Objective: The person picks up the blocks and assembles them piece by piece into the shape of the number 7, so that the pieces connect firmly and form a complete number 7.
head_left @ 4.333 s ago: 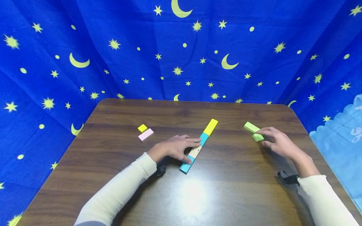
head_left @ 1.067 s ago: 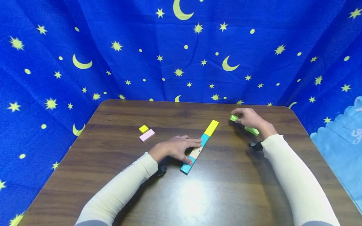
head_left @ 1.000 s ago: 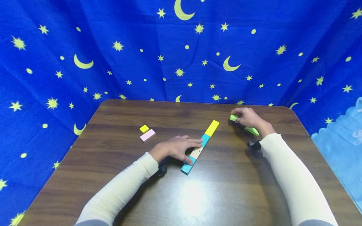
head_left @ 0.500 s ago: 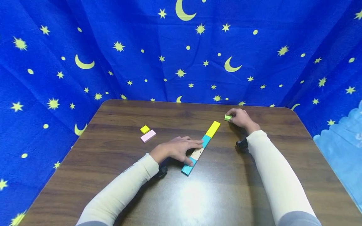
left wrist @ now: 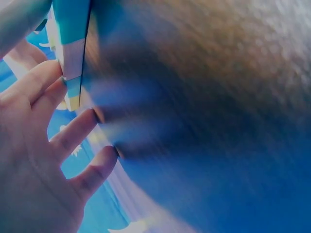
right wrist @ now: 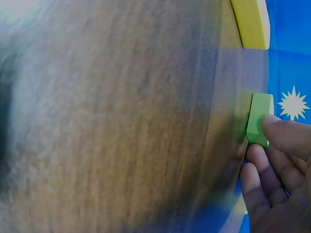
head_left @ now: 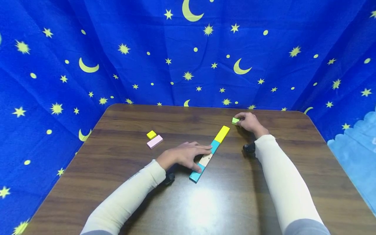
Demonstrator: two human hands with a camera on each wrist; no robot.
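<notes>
My left hand (head_left: 186, 155) lies spread over a slanting row of blocks, fingers mostly straight. Its thumb rests on the near blue block (head_left: 194, 176) and a fingertip touches the far blue block (head_left: 215, 146). Between these sits a pale wooden block (head_left: 205, 159) with dark marks; a yellow block (head_left: 222, 134) forms the far end. In the left wrist view, the other fingers reach past the row (left wrist: 73, 58). Beyond the yellow end, my right hand (head_left: 249, 122) pinches a light-green block (head_left: 235, 120) between thumb and fingers. Its slanted end facet (right wrist: 257, 137) shows in the right wrist view.
A small yellow block (head_left: 151, 134) and a pink block (head_left: 154, 142) lie close together on the left of the brown wooden table (head_left: 126, 117). Blue star-patterned cloth (head_left: 141, 39) hangs behind and at both sides. Black straps (head_left: 249, 148) sit at the wrists.
My right hand has picked one green block from the pair at the right and carried it left, beyond the yellow end. The other is now hidden behind the right arm. My left hand stays put.
</notes>
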